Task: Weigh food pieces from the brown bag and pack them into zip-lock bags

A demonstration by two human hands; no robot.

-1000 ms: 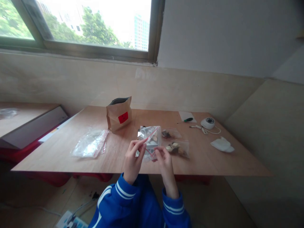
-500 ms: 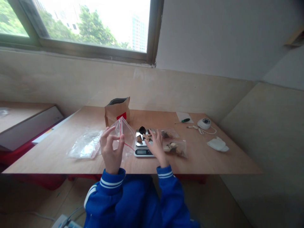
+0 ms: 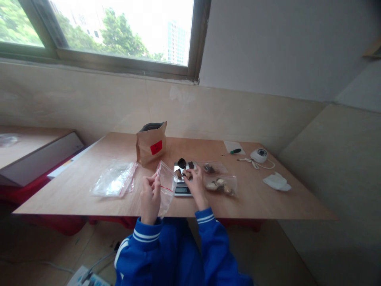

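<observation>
My left hand (image 3: 151,198) is closed on the upper part of a clear zip bag (image 3: 166,194) with a red seal line, which hangs beside the scale. Over the white kitchen scale (image 3: 183,194) with a small display, my right hand (image 3: 197,182) pinches at a light brown dried piece (image 3: 187,174), fingertips bent round it. Also on the scale's shiny plate lie a dark curled piece (image 3: 181,163), a small dark piece (image 3: 191,164) and a brown chunk (image 3: 178,173). What exactly these pieces are I cannot tell.
Behind stands an open brown paper pouch (image 3: 145,145) with a red label. Empty clear bags (image 3: 110,180) lie at left. Right of the scale are two filled zip bags, one with pale pieces (image 3: 222,186). Further right are a screwdriver (image 3: 236,151), a white camera (image 3: 258,155) and a crumpled white tissue (image 3: 276,182).
My left hand has lowered with the zip bag, bringing it nearer the table's front edge. The fingers of my right hand have closed in on a piece on the scale.
</observation>
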